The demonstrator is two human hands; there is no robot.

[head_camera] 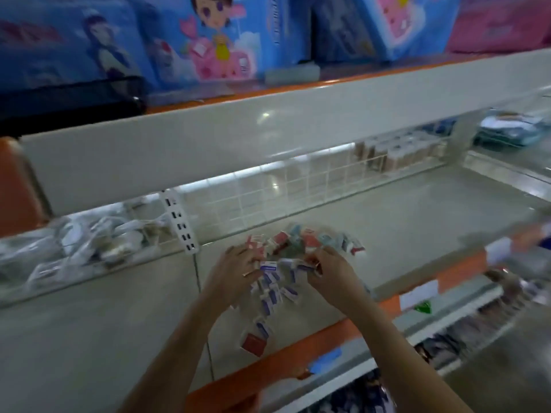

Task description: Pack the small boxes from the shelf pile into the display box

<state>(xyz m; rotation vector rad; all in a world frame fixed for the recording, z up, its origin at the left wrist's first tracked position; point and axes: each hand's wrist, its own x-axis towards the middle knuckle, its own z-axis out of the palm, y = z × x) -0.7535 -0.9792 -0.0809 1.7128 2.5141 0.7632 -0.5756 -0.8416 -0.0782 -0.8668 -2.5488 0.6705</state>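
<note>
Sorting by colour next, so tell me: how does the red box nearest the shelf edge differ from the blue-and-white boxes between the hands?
The red box lies alone near the shelf's front edge; the blue-and-white boxes lie heaped together. The red box shows a plain red face; the others are white with blue bands. Neither hand touches the red box, while the left hand and right hand reach into the heap. Both kinds look similarly small.

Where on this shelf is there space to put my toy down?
The shelf is bare to the right of the pile of small boxes, up to the wire grid behind. It is also bare on the near left, in front of the plastic bags. The middle is crowded with boxes and both hands.
</note>
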